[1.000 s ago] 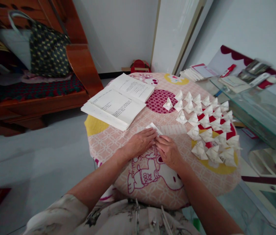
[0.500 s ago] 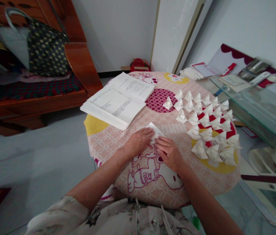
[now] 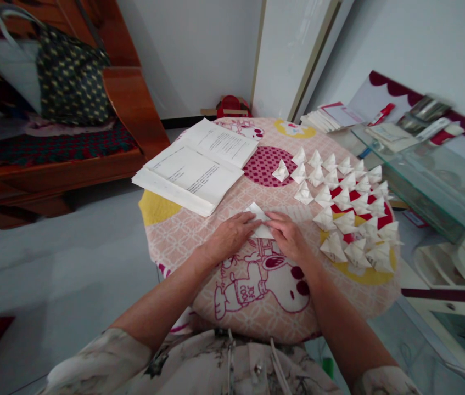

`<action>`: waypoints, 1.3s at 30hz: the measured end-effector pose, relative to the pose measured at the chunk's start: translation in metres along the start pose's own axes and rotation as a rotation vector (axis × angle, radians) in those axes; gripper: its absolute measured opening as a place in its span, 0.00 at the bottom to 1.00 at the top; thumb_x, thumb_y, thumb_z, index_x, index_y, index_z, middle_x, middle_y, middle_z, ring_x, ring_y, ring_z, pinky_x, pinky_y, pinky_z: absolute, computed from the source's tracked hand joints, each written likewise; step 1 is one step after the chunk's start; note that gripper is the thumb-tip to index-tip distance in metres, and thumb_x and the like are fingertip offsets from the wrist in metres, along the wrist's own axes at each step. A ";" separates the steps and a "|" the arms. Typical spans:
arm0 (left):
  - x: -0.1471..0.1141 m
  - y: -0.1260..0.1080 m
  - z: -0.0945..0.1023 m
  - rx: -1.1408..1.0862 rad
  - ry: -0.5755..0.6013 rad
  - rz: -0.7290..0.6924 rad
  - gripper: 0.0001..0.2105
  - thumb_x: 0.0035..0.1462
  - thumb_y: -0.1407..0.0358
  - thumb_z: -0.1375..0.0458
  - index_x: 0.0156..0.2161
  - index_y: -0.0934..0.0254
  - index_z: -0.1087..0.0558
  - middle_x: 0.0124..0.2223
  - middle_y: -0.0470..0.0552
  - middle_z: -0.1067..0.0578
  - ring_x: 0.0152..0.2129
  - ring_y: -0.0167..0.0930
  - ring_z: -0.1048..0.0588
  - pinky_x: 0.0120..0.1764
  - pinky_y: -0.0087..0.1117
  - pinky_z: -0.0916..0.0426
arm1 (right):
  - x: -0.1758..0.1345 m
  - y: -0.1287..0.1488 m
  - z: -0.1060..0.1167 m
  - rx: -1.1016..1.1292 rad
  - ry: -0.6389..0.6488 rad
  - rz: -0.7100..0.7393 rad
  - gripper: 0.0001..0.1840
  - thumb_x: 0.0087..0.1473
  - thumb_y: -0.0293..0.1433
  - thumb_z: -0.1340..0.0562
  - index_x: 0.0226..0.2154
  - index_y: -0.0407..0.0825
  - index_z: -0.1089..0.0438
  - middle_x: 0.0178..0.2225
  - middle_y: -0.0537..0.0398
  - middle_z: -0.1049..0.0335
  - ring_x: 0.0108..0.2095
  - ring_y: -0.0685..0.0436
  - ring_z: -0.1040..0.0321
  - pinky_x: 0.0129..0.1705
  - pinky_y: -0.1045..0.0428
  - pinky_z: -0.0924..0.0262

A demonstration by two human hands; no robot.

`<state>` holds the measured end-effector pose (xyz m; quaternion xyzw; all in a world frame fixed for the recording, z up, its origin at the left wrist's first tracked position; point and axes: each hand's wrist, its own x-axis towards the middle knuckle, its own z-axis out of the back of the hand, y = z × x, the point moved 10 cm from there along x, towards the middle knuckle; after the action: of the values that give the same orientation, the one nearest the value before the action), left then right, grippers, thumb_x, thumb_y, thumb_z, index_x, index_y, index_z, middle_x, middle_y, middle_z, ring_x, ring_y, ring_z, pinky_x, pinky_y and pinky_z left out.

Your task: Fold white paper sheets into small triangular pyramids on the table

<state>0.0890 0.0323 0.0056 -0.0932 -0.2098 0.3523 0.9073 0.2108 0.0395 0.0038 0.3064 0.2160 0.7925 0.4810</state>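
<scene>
A small piece of folded white paper (image 3: 263, 232) lies on the cloth-covered round table in front of me. My left hand (image 3: 232, 236) holds its left side down, fingers pressed together on it. From the other side, my right hand (image 3: 289, 233) grips the paper with bent fingers, the fingertips meeting near its middle. Part of the sheet is hidden under both hands. To the right of my hands stand several folded white paper pieces (image 3: 333, 248) with pointed tips, set out in rows. Beyond my left hand lies an open stack of printed sheets (image 3: 193, 173).
A pink patterned cloth (image 3: 174, 236) covers the table. At the right is a glass shelf (image 3: 421, 170) bearing a metal container and papers. A wooden bench (image 3: 129, 104) with a dark dotted bag (image 3: 73, 82) stands at the left. Behind the table is a red object (image 3: 230, 104).
My right fingers have moved up and inward over the paper, and its lower edge now shows as a plain white flap. The whole view has shifted slightly.
</scene>
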 end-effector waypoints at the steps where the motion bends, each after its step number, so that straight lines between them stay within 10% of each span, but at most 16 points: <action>1: 0.000 0.000 0.000 0.001 0.001 0.000 0.17 0.66 0.71 0.49 0.58 0.65 0.30 0.56 0.59 0.27 0.55 0.36 0.28 0.56 0.39 0.30 | 0.000 0.001 -0.001 -0.019 0.008 0.005 0.20 0.58 0.24 0.44 0.48 0.51 0.22 0.57 0.47 0.28 0.61 0.39 0.37 0.63 0.37 0.42; 23: 0.000 0.004 -0.004 -0.017 0.013 0.029 0.19 0.65 0.71 0.50 0.59 0.64 0.30 0.58 0.60 0.28 0.55 0.37 0.28 0.56 0.41 0.30 | -0.050 0.007 0.032 -0.080 -0.136 -0.042 0.13 0.55 0.25 0.44 0.33 0.52 0.23 0.51 0.48 0.25 0.52 0.37 0.28 0.55 0.39 0.34; 28: 0.002 0.005 0.000 -0.040 -0.007 0.046 0.17 0.65 0.71 0.49 0.56 0.64 0.27 0.57 0.59 0.27 0.54 0.37 0.27 0.55 0.40 0.28 | -0.035 -0.004 0.040 -0.103 -0.231 -0.134 0.11 0.57 0.32 0.42 0.40 0.49 0.25 0.48 0.43 0.24 0.49 0.36 0.27 0.53 0.38 0.34; 35: 0.001 0.019 0.009 -0.238 -0.102 0.133 0.14 0.64 0.69 0.47 0.50 0.65 0.22 0.54 0.58 0.24 0.51 0.36 0.24 0.55 0.41 0.28 | -0.003 -0.012 0.019 -0.087 -0.234 -0.199 0.05 0.47 0.29 0.35 0.24 0.50 0.31 0.47 0.42 0.26 0.51 0.34 0.32 0.54 0.38 0.39; 39: 0.007 0.049 0.027 -0.383 -0.260 0.274 0.21 0.58 0.67 0.41 0.57 0.65 0.27 0.59 0.59 0.27 0.55 0.39 0.27 0.56 0.44 0.29 | 0.002 -0.022 0.024 0.145 -0.247 -0.343 0.06 0.47 0.33 0.36 0.23 0.50 0.32 0.30 0.53 0.25 0.33 0.42 0.29 0.38 0.47 0.35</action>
<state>0.0526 0.0739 0.0163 -0.2448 -0.3729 0.4349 0.7822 0.2406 0.0520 0.0072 0.3937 0.2609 0.6378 0.6084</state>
